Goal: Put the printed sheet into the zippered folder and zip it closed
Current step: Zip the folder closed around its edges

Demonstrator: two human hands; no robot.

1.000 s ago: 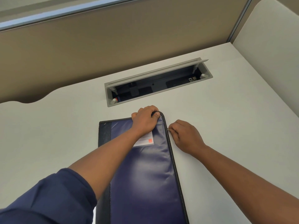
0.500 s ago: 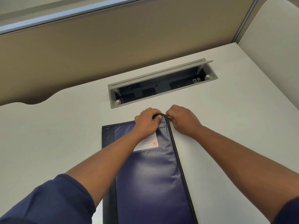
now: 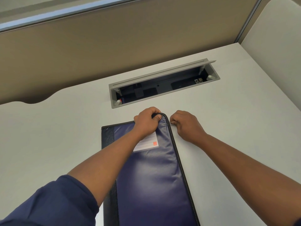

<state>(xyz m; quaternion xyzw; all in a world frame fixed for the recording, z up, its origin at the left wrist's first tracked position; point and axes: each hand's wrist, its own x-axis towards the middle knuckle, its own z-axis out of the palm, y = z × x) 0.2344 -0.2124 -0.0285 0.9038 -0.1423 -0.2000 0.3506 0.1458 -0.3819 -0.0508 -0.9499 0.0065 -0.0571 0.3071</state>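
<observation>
Head view shows the right hand [image 3: 187,126], pinched on something tiny, likely the pull, now just past the flat navy leatherette zippered folder [image 3: 156,176]'s far corner, gripped by the left hand [image 3: 146,123], suggesting zipping is underway.

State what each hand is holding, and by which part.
Left hand grips the zippered folder at its far right corner. Right hand pinches something tiny at the zipper edge, probably the pull.

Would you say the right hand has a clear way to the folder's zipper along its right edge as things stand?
Probably yes. The right hand sits beside the zippered folder at the top right corner, pinching at the zipper edge, and only bare desk lies alongside.
</observation>
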